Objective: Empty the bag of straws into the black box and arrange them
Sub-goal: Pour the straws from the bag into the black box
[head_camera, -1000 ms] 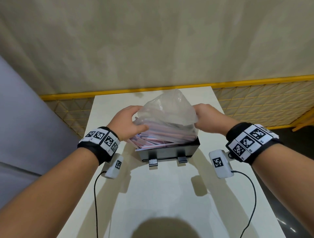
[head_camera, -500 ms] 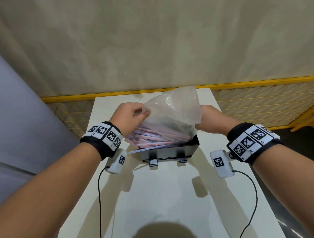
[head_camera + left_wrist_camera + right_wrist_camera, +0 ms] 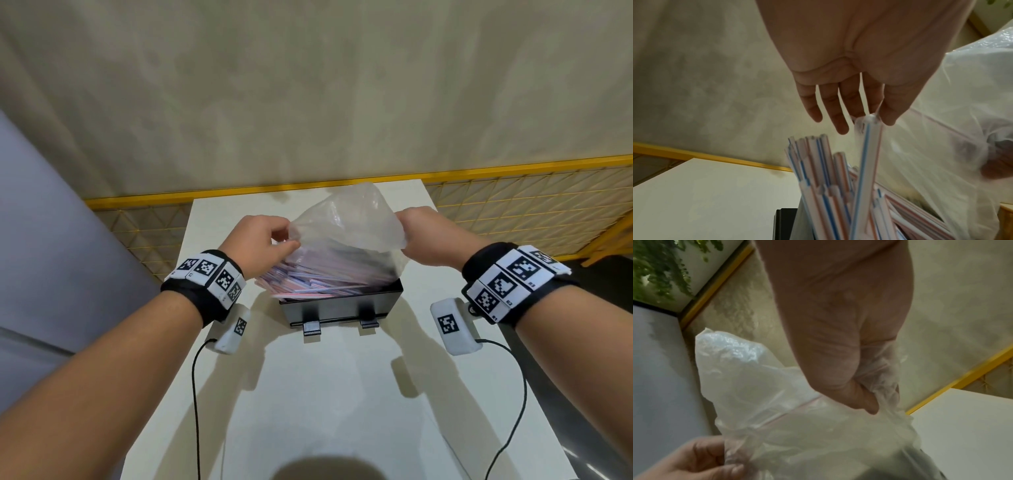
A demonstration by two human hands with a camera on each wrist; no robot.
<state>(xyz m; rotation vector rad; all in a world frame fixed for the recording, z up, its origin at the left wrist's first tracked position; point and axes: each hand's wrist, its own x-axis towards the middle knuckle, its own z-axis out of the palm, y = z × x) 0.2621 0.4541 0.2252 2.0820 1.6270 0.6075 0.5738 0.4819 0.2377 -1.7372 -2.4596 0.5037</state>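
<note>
While both hands lift it, the clear bag (image 3: 346, 226) hangs over the black box (image 3: 339, 303) near the far end of the white table (image 3: 329, 394).
On the left, the left hand (image 3: 260, 245) pinches the bag's left edge between thumb and forefinger, its other fingers (image 3: 813, 104) hanging straight above the straws (image 3: 318, 277). These striped straws lie heaped in the box, their left ends sticking out past its left wall, with the bag's lower part draped over them. On the right, the right hand (image 3: 428, 240) has its grip closed on a bunched fold of the bag's right edge.
</note>
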